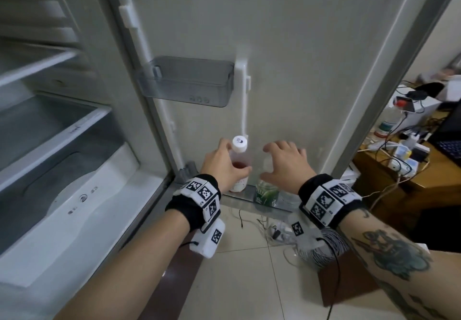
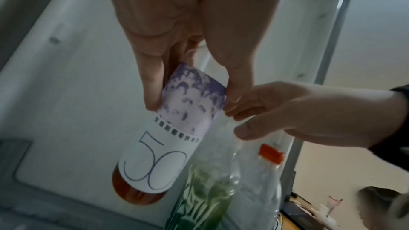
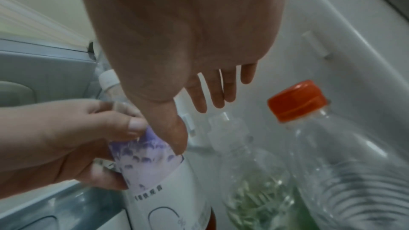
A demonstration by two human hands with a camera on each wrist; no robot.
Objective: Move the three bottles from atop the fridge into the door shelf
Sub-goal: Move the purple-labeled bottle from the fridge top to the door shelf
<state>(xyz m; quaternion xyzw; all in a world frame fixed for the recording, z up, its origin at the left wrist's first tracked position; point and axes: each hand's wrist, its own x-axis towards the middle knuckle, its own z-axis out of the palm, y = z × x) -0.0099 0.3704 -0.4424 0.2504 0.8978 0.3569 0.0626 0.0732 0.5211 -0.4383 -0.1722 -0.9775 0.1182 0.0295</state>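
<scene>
My left hand (image 1: 234, 157) grips a white-capped bottle (image 1: 240, 143) with a white and purple label (image 2: 159, 155) and reddish-brown liquid. It holds the bottle upright at the left end of the lower door shelf (image 1: 237, 201). Whether the base rests on the shelf I cannot tell. Beside it in the shelf stand a green-labelled bottle (image 1: 267, 193) and a clear bottle with an orange cap (image 3: 296, 100). My right hand (image 1: 268, 162) hovers over those two with its fingers (image 3: 212, 93) spread, holding nothing. Its thumb is close to the held bottle's label (image 3: 159, 181).
A grey translucent bin (image 1: 187, 80) hangs higher on the open door. The fridge interior with shelves and a drawer (image 1: 62, 145) is at the left. A wooden desk (image 1: 399, 170) crowded with cables and devices stands at the right. Cables lie on the tiled floor (image 1: 262, 227).
</scene>
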